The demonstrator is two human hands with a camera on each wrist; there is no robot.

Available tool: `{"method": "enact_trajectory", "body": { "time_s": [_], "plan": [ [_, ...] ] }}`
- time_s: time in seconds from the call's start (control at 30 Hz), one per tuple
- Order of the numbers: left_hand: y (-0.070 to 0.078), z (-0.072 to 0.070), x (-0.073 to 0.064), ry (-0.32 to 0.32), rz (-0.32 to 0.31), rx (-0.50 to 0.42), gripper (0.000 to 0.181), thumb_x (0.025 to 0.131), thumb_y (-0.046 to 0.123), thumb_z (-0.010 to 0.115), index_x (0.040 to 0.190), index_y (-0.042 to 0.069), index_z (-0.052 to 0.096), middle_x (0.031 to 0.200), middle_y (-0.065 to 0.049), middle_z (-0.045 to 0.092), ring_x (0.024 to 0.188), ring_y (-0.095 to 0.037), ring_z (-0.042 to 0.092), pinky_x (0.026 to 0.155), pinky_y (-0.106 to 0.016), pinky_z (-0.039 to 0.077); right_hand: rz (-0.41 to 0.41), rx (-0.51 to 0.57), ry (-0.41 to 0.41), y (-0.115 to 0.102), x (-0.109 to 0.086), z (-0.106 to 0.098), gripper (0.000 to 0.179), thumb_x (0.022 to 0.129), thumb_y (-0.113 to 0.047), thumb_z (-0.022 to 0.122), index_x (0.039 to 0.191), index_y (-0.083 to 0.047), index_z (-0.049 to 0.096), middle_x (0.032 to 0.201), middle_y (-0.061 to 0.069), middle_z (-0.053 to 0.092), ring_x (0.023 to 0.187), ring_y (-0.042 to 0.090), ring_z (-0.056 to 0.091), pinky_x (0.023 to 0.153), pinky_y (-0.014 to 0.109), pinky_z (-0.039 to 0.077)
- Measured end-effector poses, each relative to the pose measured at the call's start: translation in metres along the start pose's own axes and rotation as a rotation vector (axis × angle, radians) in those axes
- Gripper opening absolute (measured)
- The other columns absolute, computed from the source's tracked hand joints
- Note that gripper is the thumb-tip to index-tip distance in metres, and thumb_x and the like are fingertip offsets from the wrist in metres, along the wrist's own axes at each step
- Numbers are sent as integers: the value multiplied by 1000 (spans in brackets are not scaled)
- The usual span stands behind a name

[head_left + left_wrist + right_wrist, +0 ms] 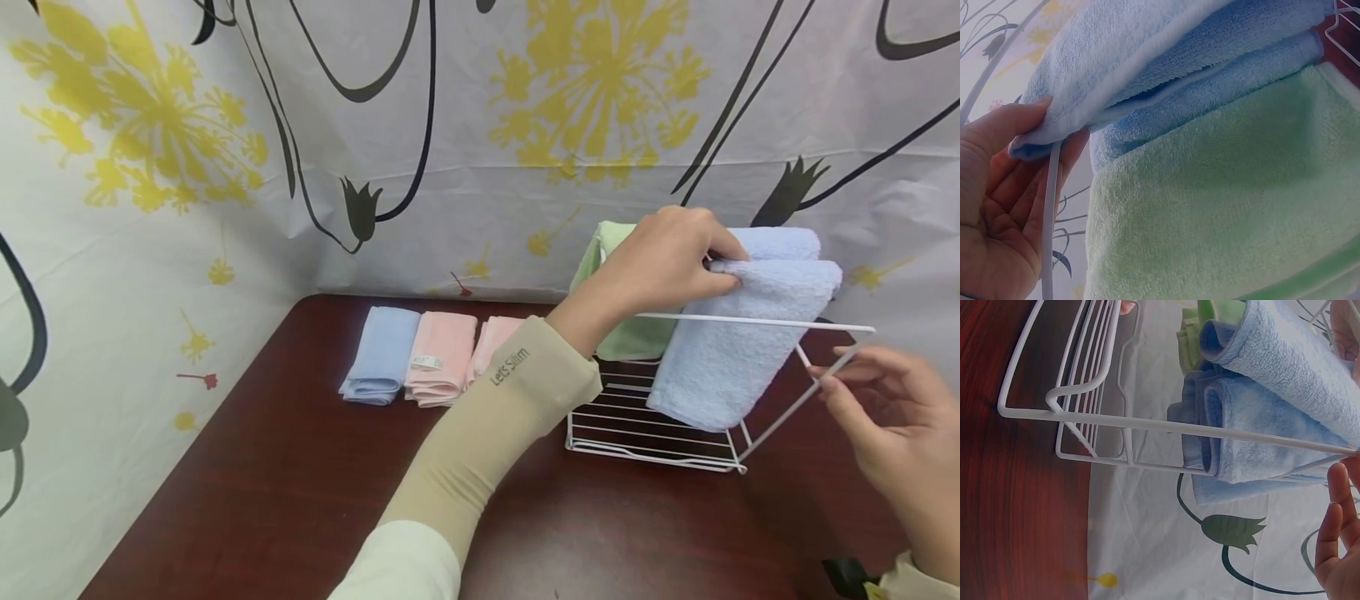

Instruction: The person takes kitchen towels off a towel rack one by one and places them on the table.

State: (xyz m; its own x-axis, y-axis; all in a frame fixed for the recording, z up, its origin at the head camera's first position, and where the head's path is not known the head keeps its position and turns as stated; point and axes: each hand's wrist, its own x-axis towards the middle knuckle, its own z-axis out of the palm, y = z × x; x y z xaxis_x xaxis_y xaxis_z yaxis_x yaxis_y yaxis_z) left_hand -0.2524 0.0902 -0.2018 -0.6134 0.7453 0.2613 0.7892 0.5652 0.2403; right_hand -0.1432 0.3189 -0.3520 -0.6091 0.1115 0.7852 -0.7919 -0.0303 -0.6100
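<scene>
My left hand (667,254) pinches the top edge of a folded light blue towel (750,358), thumb on one face and fingers on the other. The towel stands tilted inside a white wire rack (862,332). Behind it rises another blue towel (787,242), and to its left is a green towel (633,342). In the left wrist view, a wire runs past the fingers, just under the pinched towel edge (1054,128). My right hand (896,408) holds the rack's right side wire between thumb and fingers.
Left of the rack, a folded blue towel (382,350) and two pink ones lie in a row; one pink towel (442,350) shows a white label. My left forearm partly covers the other. A flower-patterned cloth (450,125) hangs behind the dark red table (247,475).
</scene>
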Motion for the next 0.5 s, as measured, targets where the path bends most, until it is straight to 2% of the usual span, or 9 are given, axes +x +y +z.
{"method": "enact_trajectory", "body": {
  "time_s": [0.3,0.5],
  "plan": [
    [2,-5,-3,95,9,47,27,96,30,63,121,32,72,99,14,71,80,-1,49,69,-15,36,-17,-22,5,-2,0,2,35,83,25,54,119,21,55,96,5,77,91,10,73,76,9,53],
    [2,-6,-7,108,22,61,27,96,31,63,123,31,72,106,15,73,77,-1,48,70,-16,36,-29,-61,-7,-2,1,2,35,84,23,55,118,20,56,96,3,76,90,8,73,75,8,53]
  ]
}}
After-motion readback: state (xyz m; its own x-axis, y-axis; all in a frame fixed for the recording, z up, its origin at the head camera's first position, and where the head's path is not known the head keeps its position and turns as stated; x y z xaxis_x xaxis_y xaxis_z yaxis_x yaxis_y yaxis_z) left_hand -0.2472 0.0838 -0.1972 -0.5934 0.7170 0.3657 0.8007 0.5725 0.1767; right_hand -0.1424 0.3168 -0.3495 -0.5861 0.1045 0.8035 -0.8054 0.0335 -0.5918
